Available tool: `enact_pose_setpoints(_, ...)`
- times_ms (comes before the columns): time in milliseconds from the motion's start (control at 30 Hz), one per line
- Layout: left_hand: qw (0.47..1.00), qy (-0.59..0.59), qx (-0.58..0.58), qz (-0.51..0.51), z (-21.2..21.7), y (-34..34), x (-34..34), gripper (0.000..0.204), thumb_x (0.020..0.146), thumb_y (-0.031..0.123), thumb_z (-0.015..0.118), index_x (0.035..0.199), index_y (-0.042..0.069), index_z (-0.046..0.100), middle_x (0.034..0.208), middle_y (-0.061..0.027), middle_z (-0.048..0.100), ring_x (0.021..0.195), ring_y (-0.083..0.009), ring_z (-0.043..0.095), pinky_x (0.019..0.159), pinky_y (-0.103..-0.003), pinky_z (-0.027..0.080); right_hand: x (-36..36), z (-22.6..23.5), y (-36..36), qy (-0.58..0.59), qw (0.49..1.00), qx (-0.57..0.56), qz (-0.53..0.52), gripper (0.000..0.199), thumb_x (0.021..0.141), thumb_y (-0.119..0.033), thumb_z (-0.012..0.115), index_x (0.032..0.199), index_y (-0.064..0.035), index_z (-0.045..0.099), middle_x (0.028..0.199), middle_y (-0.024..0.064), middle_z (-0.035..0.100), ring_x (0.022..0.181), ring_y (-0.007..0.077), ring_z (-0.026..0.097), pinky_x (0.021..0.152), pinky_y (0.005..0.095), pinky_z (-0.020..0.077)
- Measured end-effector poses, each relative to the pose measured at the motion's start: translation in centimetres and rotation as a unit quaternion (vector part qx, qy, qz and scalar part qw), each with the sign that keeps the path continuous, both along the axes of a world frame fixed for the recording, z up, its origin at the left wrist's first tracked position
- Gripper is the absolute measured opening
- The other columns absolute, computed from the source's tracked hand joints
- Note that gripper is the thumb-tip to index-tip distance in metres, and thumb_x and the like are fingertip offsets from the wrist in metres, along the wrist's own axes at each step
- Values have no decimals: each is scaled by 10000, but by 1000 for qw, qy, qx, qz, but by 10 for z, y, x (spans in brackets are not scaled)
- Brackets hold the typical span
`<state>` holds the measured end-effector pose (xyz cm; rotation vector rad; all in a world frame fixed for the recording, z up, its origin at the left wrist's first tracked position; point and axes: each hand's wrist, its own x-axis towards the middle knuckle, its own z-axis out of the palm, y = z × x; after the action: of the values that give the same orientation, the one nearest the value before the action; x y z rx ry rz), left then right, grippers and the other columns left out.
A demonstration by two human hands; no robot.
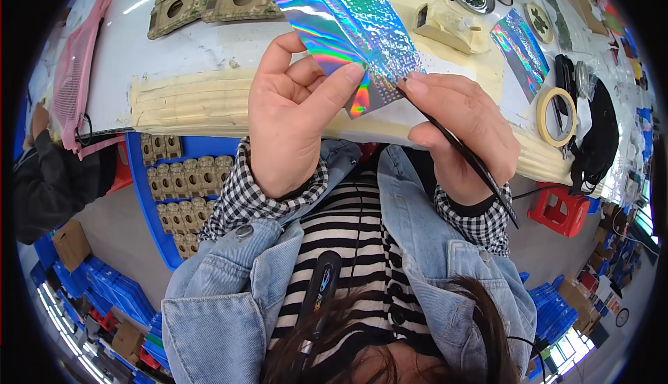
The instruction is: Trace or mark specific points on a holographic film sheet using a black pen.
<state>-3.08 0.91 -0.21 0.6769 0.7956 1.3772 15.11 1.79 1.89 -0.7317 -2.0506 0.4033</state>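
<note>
My left hand (pixel 289 123) pinches the lower left edge of a shiny holographic sheet (pixel 348 19), thumb on top. Rows of tiny dots cover the right part of the sheet, which is tilted above the table edge. In my right hand (pixel 470 126) is a pair of slim black tweezers (pixel 476 165). Their tip meets the lower right edge of the sheet, beside my fingertips. Whether the tip grips a dot is too small to tell. Several camouflage-patterned parts with round holes (pixel 240 0) lie on the table beyond my left hand.
A block wrapped in cream tape (pixel 449 28), a second holographic sheet (pixel 522 53) and a tape roll (pixel 557 116) lie to the right. A pink mesh piece (pixel 75 71) is at left. Below the table edge, a blue tray (pixel 144 193) holds camouflage parts. Another person's sleeve (pixel 52 182) shows left.
</note>
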Motion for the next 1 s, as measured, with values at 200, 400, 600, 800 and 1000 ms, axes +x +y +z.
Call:
enact_pose_setpoints(200,1000,5,0,8,0,-2,2,363,819,-47,608,1117,0,406,966,-120,645,840,-137,627,690,-239,504,-2,-2,0,2,1000,-9,17,354,668,-89,737,1004,-13,652,909,116,640,844,269,626,720,334,504)
enact_pose_setpoints(400,1000,7,2,0,3,-4,3,392,819,-53,604,1137,-6,379,974,-148,642,869,-149,628,732,-246,521,-3,-1,-1,-4,1000,-16,10,341,666,-89,734,992,-17,662,908,120,638,838,262,622,716,333,505)
enact_pose_setpoints(600,1000,13,8,2,3,-5,3,400,821,-60,594,1145,-16,365,972,-160,640,873,-152,626,741,-247,523,-4,-1,-2,-5,1000,-16,8,340,663,-92,736,985,-12,663,903,121,639,827,260,621,716,332,506)
enact_pose_setpoints(800,999,35,19,5,1,-5,4,408,821,-49,602,1147,-13,359,969,-158,642,866,-148,627,728,-241,521,-4,-1,-3,-4,1000,-19,7,331,668,-94,736,981,-12,664,901,118,640,821,254,621,712,330,505)
enact_pose_setpoints(1000,999,45,27,9,2,-5,4,414,820,-40,609,1149,-12,358,958,-148,647,855,-134,624,707,-228,512,-4,0,-3,-10,1000,-26,5,328,671,-94,735,982,-16,664,902,116,640,815,252,617,707,326,504)
